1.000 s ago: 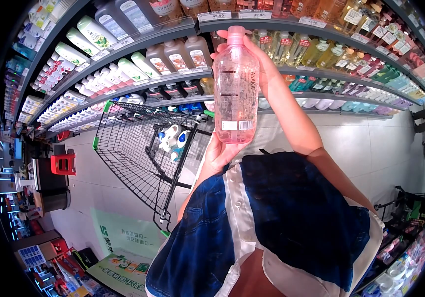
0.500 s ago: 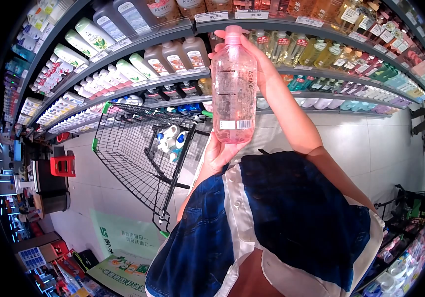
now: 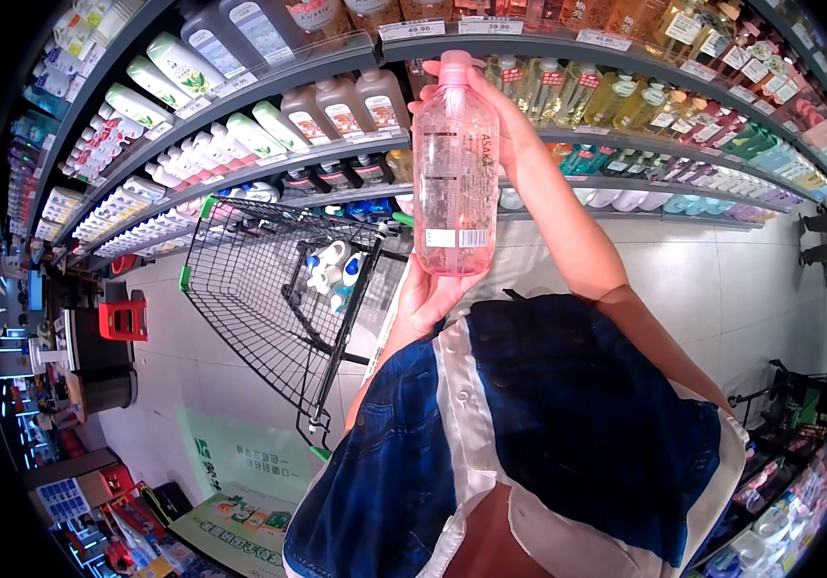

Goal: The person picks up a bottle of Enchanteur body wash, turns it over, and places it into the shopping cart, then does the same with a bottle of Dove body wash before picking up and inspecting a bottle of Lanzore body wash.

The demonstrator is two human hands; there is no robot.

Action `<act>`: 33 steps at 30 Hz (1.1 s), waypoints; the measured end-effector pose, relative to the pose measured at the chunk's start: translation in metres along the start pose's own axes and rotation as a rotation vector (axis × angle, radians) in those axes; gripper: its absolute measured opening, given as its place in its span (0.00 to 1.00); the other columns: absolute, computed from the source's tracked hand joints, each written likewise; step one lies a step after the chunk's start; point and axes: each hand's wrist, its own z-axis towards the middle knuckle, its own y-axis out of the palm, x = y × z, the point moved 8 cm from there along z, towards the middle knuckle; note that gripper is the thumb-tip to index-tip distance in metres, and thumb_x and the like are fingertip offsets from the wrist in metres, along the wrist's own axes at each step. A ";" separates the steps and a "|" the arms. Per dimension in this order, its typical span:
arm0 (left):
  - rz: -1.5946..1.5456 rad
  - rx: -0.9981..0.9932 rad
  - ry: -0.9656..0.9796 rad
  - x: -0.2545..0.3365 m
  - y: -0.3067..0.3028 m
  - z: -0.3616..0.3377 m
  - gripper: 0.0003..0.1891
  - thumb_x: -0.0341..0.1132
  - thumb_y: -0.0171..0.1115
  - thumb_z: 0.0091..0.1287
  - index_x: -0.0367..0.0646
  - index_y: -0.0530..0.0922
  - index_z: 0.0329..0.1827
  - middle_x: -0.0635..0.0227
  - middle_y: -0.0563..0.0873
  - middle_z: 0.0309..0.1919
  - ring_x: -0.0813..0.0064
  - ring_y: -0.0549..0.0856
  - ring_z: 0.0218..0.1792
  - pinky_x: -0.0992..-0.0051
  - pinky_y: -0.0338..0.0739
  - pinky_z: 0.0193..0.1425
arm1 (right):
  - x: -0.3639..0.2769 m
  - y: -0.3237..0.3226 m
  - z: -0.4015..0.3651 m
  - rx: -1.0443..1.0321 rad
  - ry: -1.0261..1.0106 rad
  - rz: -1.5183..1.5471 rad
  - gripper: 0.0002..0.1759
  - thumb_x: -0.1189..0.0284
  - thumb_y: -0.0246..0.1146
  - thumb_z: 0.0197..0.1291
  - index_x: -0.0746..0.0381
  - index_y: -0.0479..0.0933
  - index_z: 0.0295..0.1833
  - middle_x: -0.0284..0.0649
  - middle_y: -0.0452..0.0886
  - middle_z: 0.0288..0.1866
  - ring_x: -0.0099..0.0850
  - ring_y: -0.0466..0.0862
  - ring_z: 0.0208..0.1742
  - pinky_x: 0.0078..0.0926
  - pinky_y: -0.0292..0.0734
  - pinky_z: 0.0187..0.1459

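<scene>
A clear pink bottle (image 3: 454, 183) with a pink cap stands upright in front of me, a white barcode label near its bottom. My right hand (image 3: 508, 120) wraps round its upper part from behind, fingertips showing at the left of the cap. Under the base, my left hand (image 3: 433, 293) supports the bottle, its fingers partly hidden behind it. Just left of my left arm is a black wire shopping cart (image 3: 269, 299) with green corners, holding white and blue bottles (image 3: 331, 270).
Curved shelves (image 3: 529, 43) packed with bottles and price tags run across the front. A red stool (image 3: 122, 321) stands on the left, near a green floor sign (image 3: 240, 458). At the far right a person's legs (image 3: 826, 239) show.
The two hands and the bottle have hardly moved. At the far right, more of the person's dark-clothed legs shows now.
</scene>
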 end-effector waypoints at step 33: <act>0.052 0.036 -0.008 -0.009 0.012 -0.004 0.45 0.51 0.70 0.55 0.56 0.57 0.75 0.62 0.61 0.73 0.48 0.62 0.71 0.47 0.61 0.72 | 0.002 -0.020 -0.014 0.048 -0.011 0.077 0.32 0.55 0.55 0.68 0.62 0.61 0.71 0.46 0.79 0.53 0.46 0.75 0.63 0.48 0.77 0.58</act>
